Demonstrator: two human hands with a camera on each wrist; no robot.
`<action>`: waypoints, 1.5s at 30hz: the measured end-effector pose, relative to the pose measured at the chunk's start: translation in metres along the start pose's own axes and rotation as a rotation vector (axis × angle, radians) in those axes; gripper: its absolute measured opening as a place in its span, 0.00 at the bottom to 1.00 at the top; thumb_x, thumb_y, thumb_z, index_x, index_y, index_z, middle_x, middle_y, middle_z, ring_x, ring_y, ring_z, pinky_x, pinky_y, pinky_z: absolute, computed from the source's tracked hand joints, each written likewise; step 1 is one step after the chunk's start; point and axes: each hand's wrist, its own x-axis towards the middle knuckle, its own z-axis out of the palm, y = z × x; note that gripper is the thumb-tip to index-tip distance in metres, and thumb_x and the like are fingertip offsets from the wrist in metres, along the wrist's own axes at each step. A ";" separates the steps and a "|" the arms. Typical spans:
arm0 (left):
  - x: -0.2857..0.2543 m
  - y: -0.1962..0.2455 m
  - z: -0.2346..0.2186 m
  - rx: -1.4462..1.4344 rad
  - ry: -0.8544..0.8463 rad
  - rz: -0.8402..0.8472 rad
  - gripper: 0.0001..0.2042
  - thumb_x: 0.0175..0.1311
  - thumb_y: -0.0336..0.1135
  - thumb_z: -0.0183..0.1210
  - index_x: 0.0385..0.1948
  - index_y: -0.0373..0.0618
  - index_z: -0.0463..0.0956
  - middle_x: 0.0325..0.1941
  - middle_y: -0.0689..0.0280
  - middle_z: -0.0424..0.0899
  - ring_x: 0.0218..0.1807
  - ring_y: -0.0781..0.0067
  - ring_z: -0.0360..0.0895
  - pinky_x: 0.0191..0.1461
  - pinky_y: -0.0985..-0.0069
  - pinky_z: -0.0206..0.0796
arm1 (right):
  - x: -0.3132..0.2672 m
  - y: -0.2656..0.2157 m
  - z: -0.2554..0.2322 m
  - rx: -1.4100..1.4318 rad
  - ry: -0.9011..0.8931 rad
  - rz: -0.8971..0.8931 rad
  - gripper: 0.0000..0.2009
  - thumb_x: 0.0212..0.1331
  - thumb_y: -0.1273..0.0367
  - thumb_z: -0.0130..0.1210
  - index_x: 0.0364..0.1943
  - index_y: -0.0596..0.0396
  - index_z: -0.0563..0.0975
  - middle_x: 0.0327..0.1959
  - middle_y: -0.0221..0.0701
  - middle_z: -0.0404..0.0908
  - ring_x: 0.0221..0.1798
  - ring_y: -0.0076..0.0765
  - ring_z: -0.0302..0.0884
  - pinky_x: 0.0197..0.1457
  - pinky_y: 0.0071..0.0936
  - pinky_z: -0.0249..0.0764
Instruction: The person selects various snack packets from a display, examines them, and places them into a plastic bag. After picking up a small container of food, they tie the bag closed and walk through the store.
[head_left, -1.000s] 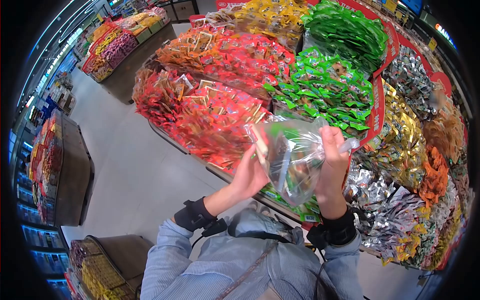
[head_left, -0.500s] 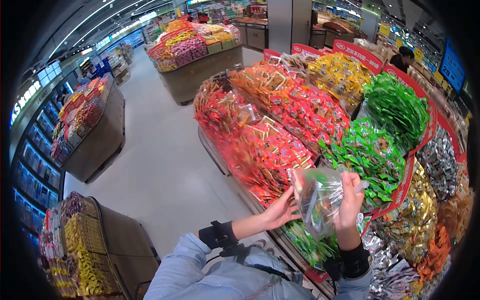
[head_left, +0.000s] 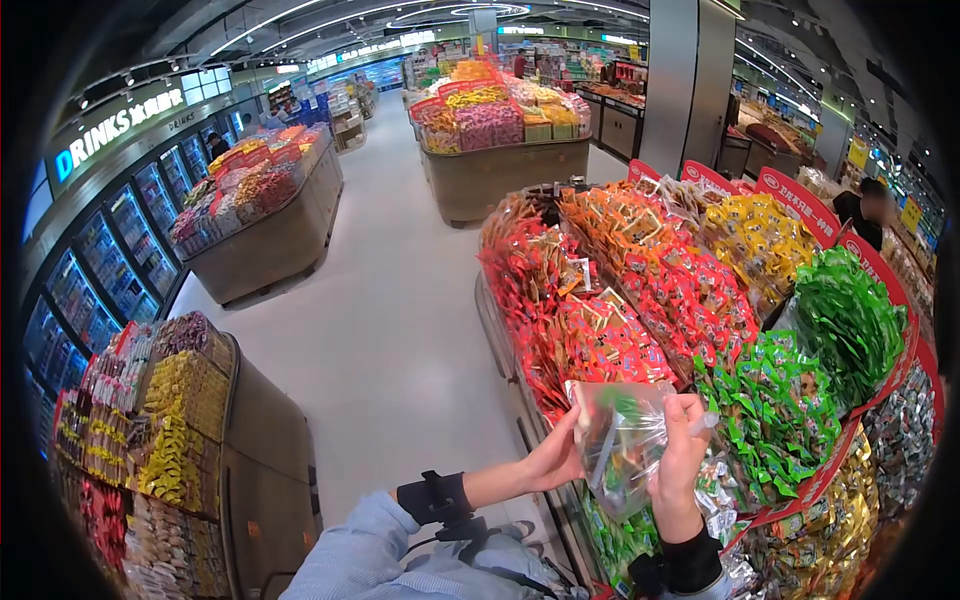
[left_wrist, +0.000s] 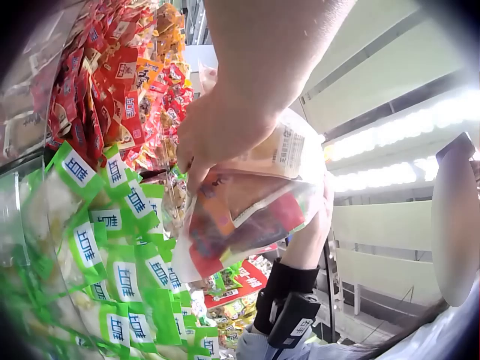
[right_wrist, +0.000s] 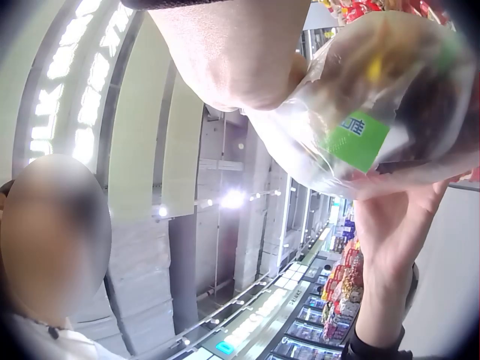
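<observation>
A clear plastic bag [head_left: 622, 445] with several snack packets inside is held up in front of the display. My right hand [head_left: 680, 455] grips its gathered neck, a twist of plastic poking out past the fingers. On the other side my left hand [head_left: 555, 455] touches the bag with fairly straight fingers. Through the plastic, the right wrist view shows a green-labelled packet [right_wrist: 358, 142]. Orange and red packets [left_wrist: 289, 214] show through it in the left wrist view. Below the bag lie green-and-white packets [left_wrist: 124, 277]; red packets [head_left: 610, 335] are heaped beyond it.
The display bin also holds green packets [head_left: 770, 410] and yellow packets [head_left: 760, 235], backed by red signs [head_left: 795, 205]. Another snack bin [head_left: 270, 440] stands at left, with more bins [head_left: 500, 175] farther off. A grey floor aisle [head_left: 400, 300] runs between them. A person [head_left: 862, 212] stands at far right.
The head view has swung up and left, showing more aisle and drinks coolers. Both hands still hold or touch the bag, which now appears lower and farther right in view.
</observation>
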 end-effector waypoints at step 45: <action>-0.020 0.029 -0.052 -0.018 0.164 0.127 0.15 0.58 0.38 0.44 0.44 0.40 0.67 0.40 0.65 0.74 0.45 0.69 0.70 0.51 0.70 0.61 | 0.031 -0.023 -0.072 -0.270 0.085 -0.110 0.07 0.54 0.68 0.51 0.25 0.55 0.69 0.23 0.20 0.67 0.28 0.14 0.58 0.34 0.15 0.54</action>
